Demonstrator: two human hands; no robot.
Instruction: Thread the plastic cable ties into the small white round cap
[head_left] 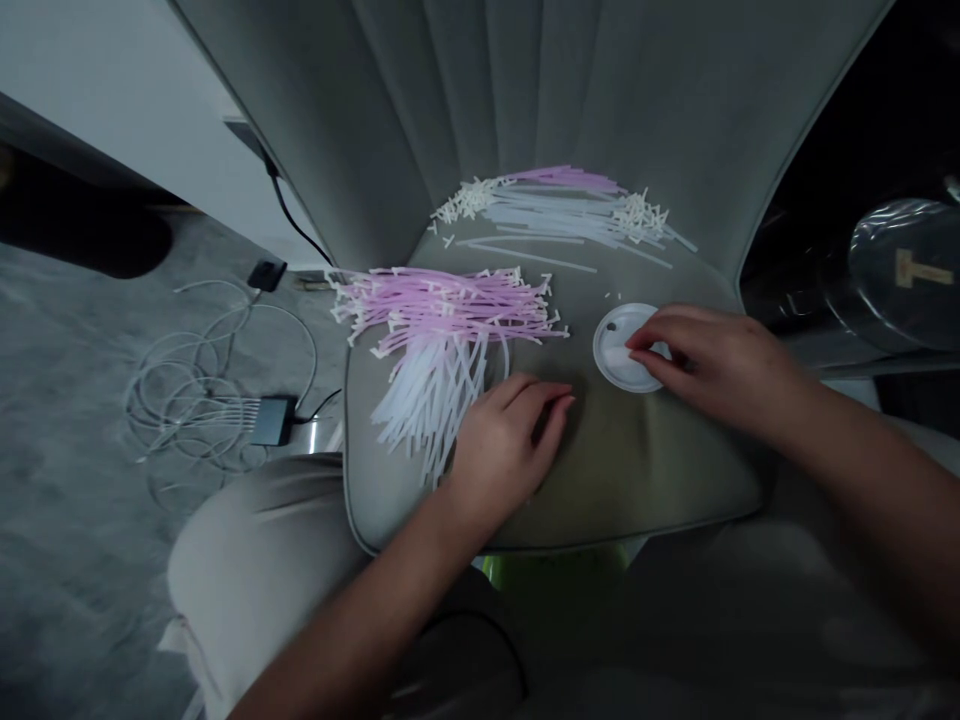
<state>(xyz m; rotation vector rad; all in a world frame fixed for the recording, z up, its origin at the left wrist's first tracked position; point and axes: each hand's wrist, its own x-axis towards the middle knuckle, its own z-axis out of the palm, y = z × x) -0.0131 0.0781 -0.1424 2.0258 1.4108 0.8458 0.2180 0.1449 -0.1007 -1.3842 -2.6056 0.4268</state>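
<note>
My right hand (705, 360) is over a small round white plastic lid (609, 368), its thumb and fingertips pinched above the lid's inside. Whatever lies between those fingertips is too small to make out. My left hand (510, 430) is held over the seat with thumb and forefinger pinched together; I cannot see what they hold, if anything. Beside it spreads a pile of white plastic sticks (424, 395). Pink sticks with white end pieces (442, 300) lie across the top of that pile. Two tiny white bits (613, 296) rest just behind the lid.
Everything lies on a grey padded chair seat (600, 480) with a tall backrest (525, 90). Toward the back are loose white sticks (551, 212), pink sticks (566, 179) and small white connectors (471, 199). Coiled cables (202, 400) and a dark box (273, 420) are on the floor at left.
</note>
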